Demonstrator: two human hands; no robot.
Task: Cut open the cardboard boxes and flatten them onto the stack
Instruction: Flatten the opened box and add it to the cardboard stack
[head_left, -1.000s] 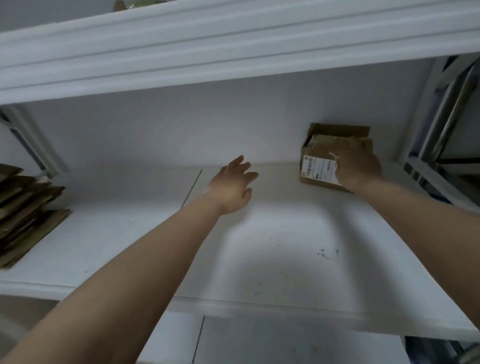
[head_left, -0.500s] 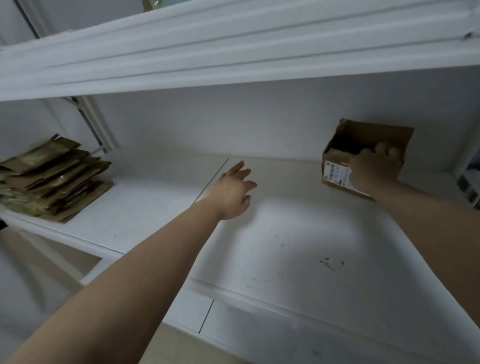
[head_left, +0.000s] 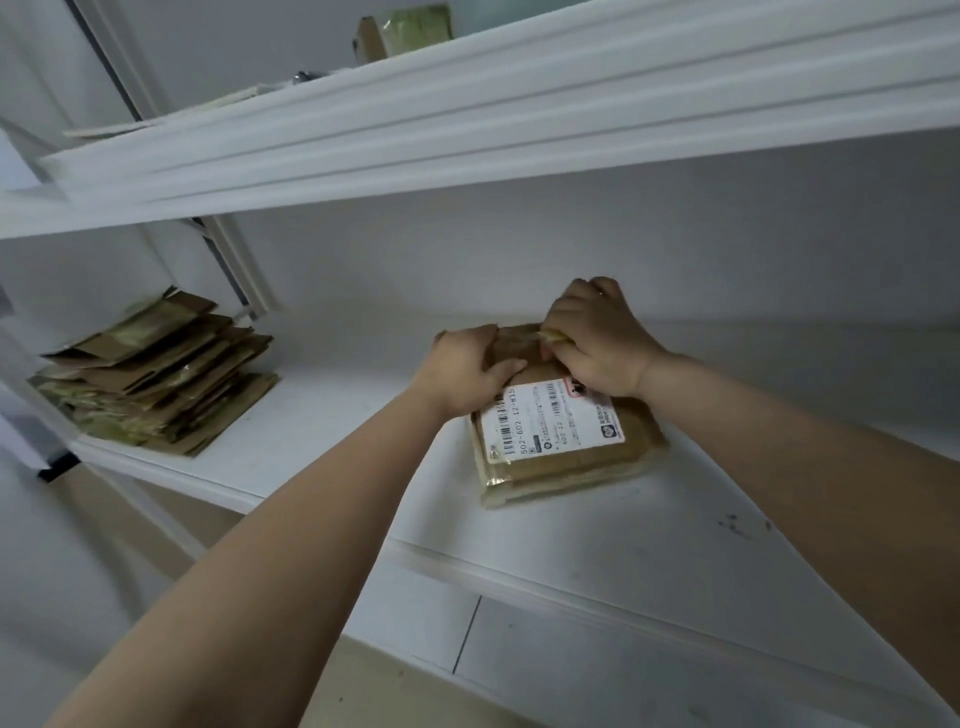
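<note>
Under both hands the box's (head_left: 571, 441) far end is hidden. The left hand (head_left: 462, 371) and right hand (head_left: 597, 343) grip that end, fingers curled, its labelled part lying nearer. The stack (head_left: 156, 374) sits far left on the shelf (head_left: 322, 441).

White shelving unit against a pale wall (head_left: 571, 249). The middle shelf (head_left: 649, 545) bears dark scuff marks near its right end; an upper shelf (head_left: 519, 104) with a moulded front edge overhangs it. Beige floor (head_left: 332, 691) below. Soft, even lighting.

Left hand (head_left: 467, 371) and right hand (head_left: 597, 338) gripping labelled cardboard box (head_left: 571, 447) on white shelf (head_left: 649, 535).
</note>
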